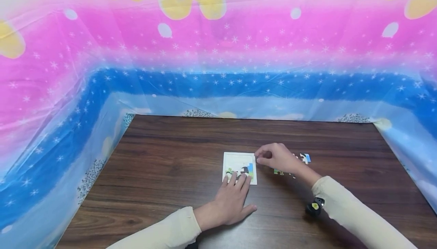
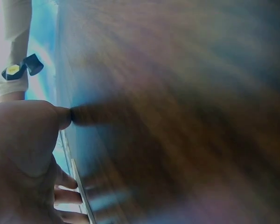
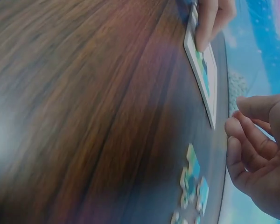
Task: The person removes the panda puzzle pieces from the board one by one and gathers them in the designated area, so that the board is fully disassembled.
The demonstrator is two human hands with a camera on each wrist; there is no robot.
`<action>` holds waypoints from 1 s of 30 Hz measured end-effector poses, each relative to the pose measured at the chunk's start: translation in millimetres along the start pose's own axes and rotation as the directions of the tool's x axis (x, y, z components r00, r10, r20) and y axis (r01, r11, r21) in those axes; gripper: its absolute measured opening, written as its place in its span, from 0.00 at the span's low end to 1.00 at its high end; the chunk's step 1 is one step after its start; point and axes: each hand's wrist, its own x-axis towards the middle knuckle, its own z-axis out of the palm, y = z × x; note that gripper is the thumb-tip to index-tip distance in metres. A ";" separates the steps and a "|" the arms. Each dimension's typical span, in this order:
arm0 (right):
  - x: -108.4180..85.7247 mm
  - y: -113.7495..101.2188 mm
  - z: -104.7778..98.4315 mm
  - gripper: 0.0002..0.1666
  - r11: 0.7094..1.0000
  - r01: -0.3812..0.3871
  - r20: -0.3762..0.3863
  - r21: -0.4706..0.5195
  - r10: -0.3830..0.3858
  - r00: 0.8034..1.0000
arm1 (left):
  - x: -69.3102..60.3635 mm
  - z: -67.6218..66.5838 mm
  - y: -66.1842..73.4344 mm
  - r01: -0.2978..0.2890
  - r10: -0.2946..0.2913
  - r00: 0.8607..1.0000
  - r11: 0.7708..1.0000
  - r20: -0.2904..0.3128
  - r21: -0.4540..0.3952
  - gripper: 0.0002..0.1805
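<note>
Covering the near part of a framed puzzle (image 1: 235, 160), the left hand (image 1: 231, 202) with fingers spread, the right hand (image 1: 278, 157) at the far right corner, fingers loosely curled, partly hiding loose puzzle pieces (image 1: 305, 158), wooden table (image 1: 167, 158), snowflake cloth (image 1: 218, 61) behind.

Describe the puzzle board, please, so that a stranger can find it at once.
On the dark wooden table, find the left hand. Under its fingers lies the board, flat, nearly square, with a white border. Its size and border set it apart: it is far bigger than any loose piece to its right.
</note>
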 end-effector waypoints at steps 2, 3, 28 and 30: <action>3.8 -2.8 4.5 0.10 1.000 0.023 0.010 -0.003 -0.023 1.000 | -0.8 0.1 -1.3 -0.007 0.007 1.000 1.000 -0.004 -0.007 0.47; 5.6 -3.8 6.7 0.10 0.999 0.038 0.014 -0.012 -0.038 0.999 | -1.2 0.3 -1.9 -0.011 0.011 1.000 1.000 -0.005 -0.012 0.47; 19.4 -8.0 30.6 0.07 0.980 0.161 0.061 -0.115 -0.155 0.986 | -3.7 3.0 -5.9 -0.034 0.034 0.999 0.999 -0.006 -0.006 0.46; 19.5 -8.2 30.7 0.06 0.982 0.157 0.059 -0.108 -0.151 0.987 | -3.7 3.0 -6.0 -0.035 0.035 0.999 0.999 -0.008 -0.005 0.46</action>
